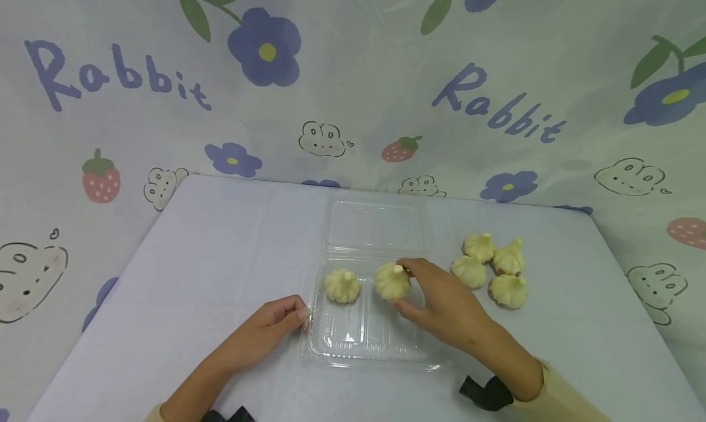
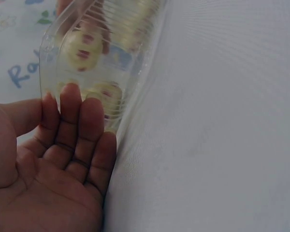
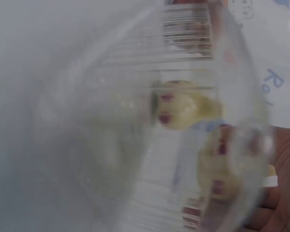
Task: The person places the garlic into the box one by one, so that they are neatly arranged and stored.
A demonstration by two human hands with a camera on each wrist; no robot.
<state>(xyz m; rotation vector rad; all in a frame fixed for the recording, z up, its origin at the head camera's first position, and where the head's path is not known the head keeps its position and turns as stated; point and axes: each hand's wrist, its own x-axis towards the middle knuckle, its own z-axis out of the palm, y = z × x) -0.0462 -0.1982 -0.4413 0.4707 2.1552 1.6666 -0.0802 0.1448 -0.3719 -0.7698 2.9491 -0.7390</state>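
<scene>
one garlic bulb (image 1: 342, 286) sits in the left half of the clear plastic clamshell (image 1: 380, 342); the right hand (image 1: 449, 299) pinches another bulb (image 1: 392, 282) in or just over the right. the left hand's (image 1: 265, 333) fingers pinch the left edge, presumably steadying so light a box.

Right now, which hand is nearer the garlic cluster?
Right: right hand is beside the cluster, holding another garlic; left hand is farther, at the box's left edge.

The right wrist view blurs the clear container (image 3: 113, 145) and crops the right hand (image 3: 287, 188)
</scene>
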